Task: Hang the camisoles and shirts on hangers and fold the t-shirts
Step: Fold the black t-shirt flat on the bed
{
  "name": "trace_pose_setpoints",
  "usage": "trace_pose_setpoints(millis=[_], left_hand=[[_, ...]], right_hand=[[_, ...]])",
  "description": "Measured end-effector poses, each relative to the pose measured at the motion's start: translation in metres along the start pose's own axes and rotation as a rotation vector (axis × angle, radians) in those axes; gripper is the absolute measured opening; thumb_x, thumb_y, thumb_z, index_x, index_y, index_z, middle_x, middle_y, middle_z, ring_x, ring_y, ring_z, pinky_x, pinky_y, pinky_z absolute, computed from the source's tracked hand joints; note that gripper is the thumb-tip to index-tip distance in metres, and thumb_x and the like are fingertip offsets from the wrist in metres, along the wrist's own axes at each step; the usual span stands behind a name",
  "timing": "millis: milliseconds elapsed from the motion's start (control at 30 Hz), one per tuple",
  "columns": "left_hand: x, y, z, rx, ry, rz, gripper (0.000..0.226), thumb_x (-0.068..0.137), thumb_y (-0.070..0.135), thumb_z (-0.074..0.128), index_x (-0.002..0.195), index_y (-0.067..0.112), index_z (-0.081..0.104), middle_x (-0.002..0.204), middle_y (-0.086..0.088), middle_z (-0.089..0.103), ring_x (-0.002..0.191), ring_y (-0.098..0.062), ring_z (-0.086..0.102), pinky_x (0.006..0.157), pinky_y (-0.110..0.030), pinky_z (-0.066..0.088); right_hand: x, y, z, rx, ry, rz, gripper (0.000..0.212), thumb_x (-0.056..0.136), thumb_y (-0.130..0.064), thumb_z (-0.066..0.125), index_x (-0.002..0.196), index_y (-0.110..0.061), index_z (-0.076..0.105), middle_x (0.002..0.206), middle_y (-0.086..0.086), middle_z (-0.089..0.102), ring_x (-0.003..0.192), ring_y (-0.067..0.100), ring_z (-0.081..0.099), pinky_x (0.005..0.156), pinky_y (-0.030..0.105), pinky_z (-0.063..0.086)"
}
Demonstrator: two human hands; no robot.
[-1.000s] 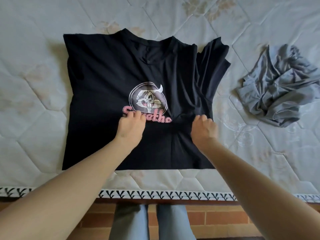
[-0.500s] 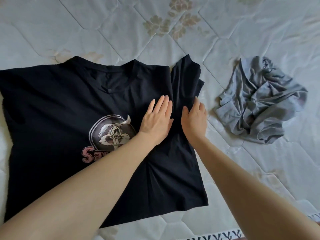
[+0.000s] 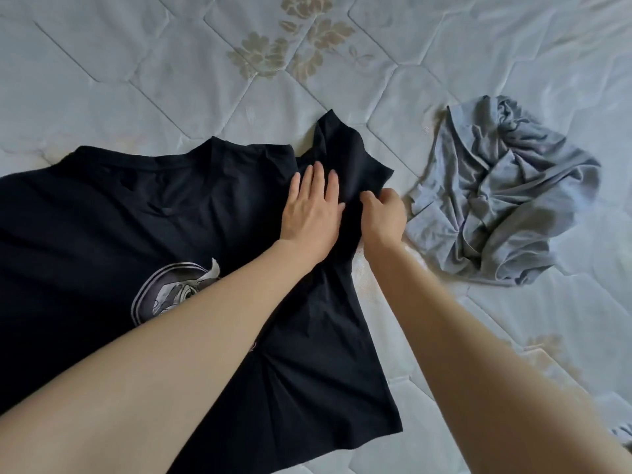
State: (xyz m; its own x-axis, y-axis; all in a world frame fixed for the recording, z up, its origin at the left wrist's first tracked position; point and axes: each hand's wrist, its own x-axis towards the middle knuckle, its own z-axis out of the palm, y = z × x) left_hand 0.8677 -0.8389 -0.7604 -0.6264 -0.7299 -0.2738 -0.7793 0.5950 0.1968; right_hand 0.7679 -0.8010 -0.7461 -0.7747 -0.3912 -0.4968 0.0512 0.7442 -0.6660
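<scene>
While the left hand (image 3: 309, 208) lies flat, fingers spread, on the black t-shirt (image 3: 102, 217) on the bed (image 3: 171, 63), the right hand (image 3: 383, 213) pinches the sleeve (image 3: 355, 155) at 1 o'clock — I'd keep that palm down and fold it inward smoothly.

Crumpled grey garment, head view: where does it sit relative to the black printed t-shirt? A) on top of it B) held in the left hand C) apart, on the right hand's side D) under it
C: the crumpled grey garment lies on the quilted mattress to the right of the black printed t-shirt, with a strip of bare mattress between them; neither the left hand nor the right hand touches it, both being on the t-shirt.
</scene>
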Motion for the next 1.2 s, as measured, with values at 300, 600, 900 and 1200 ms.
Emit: trace_pose_setpoints(millis=[300, 600, 900, 1200], left_hand=[[0.045, 0.044, 0.003, 0.152, -0.101, 0.227, 0.061, 0.106, 0.040, 0.021, 0.155, 0.010, 0.002, 0.162, -0.018, -0.006, 0.149, -0.037, -0.006, 0.120, -0.052, 0.001], [0.091, 0.082, -0.022, -0.156, 0.051, -0.044, 0.065, 0.092, 0.034, 0.064, 0.140, 0.005, 0.031, 0.136, -0.016, 0.042, 0.120, -0.029, 0.048, 0.099, -0.037, 0.039], [0.118, 0.098, -0.049, -0.509, -0.154, -0.231, 0.048, 0.081, 0.028, 0.078, 0.122, 0.012, 0.057, 0.119, -0.005, 0.063, 0.112, -0.026, 0.060, 0.086, -0.032, 0.045], [0.119, 0.098, -0.060, -0.914, -0.169, 0.130, 0.010, 0.084, 0.016, 0.074, 0.086, 0.020, 0.065, 0.078, 0.012, 0.062, 0.081, -0.009, 0.059, 0.069, -0.018, 0.044]], right_hand=[[0.002, 0.058, -0.065, 0.326, 0.218, 0.169, 0.021, 0.087, -0.011, 0.053, 0.071, -0.014, 0.039, 0.073, 0.002, 0.042, 0.069, 0.017, 0.040, 0.068, 0.033, 0.045], [0.009, 0.073, -0.072, 0.457, 0.140, 0.177, 0.026, 0.082, -0.030, 0.072, 0.075, -0.008, 0.057, 0.075, 0.009, 0.057, 0.072, 0.023, 0.057, 0.080, 0.044, 0.059], [0.006, 0.072, -0.076, 0.442, 0.166, 0.175, 0.042, 0.085, -0.021, 0.073, 0.059, -0.019, 0.040, 0.050, -0.007, 0.045, 0.063, 0.023, 0.048, 0.075, 0.045, 0.050], [-0.008, 0.065, -0.083, 0.429, 0.250, 0.134, 0.009, 0.088, -0.014, 0.063, 0.081, -0.018, 0.065, 0.074, -0.006, 0.061, 0.069, 0.012, 0.054, 0.075, 0.034, 0.047]])
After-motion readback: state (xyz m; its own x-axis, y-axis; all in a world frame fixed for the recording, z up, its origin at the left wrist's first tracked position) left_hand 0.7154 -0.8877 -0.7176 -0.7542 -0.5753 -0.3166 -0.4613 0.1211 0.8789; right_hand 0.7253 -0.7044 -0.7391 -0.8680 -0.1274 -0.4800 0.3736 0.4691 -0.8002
